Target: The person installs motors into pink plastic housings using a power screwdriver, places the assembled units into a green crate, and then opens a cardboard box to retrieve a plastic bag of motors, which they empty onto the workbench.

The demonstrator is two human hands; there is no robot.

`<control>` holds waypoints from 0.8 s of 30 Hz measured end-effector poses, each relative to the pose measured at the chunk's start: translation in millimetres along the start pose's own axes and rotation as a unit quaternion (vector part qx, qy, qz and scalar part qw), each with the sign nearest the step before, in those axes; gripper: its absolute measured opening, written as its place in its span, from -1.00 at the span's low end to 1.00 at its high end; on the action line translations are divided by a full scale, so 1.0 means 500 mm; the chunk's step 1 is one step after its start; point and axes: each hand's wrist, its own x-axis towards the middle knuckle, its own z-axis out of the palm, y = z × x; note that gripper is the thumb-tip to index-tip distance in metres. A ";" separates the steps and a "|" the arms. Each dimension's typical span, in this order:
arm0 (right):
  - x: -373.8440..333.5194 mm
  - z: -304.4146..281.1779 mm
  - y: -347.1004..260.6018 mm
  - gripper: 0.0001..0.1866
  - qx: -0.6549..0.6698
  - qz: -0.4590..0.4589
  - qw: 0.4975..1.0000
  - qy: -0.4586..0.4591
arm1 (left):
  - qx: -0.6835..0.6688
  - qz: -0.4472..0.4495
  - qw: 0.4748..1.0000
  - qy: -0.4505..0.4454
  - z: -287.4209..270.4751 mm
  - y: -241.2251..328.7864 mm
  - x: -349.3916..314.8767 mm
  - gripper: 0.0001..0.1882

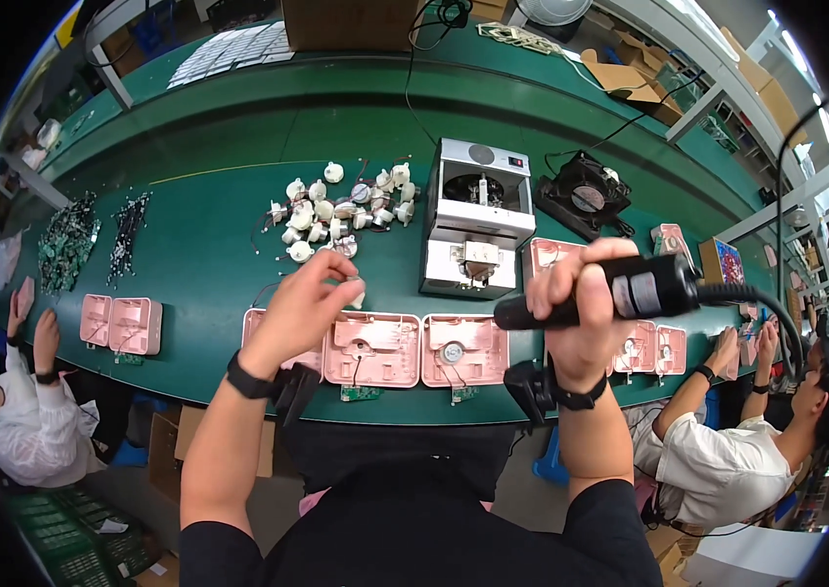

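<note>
My right hand [581, 308] is wrapped around a black corded electric screwdriver [649, 288], raised over the right side of the bench. The tool lies nearly level, its narrower end toward the left. The fingers of my left hand [312, 298] pinch a small white part [358, 295], mostly hidden behind them. Below that hand, an open pink plastic housing half [372, 367] shows its inside, a green circuit board [362, 393] hanging by wires at its front edge. Beside it, another pink housing half [488, 364] contains a round speaker [451, 353].
A pile of white-capped motors [341, 210] lies beyond my left hand. A grey and black machine [478, 215] stands at centre, with a black fan [586, 198] to its right. Circuit boards [67, 249] are heaped far left. Co-workers sit on both sides.
</note>
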 end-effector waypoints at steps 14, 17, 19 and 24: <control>-0.083 0.071 -0.020 -0.62 -0.069 0.182 0.971 -0.138 | -0.291 0.023 0.955 -0.062 -0.011 -0.023 -0.147 -0.66; -0.073 0.075 -0.032 -0.61 -0.063 0.183 0.971 -0.137 | -0.285 0.004 0.957 -0.060 -0.008 -0.041 -0.151 -0.59; -0.073 0.074 -0.034 -0.60 -0.057 0.183 0.973 -0.129 | -0.234 0.017 0.971 -0.050 0.004 -0.057 -0.154 -0.46; -0.080 0.061 -0.032 -0.62 -0.032 0.184 0.972 -0.141 | -0.132 0.039 0.989 -0.054 0.024 -0.061 -0.153 -0.25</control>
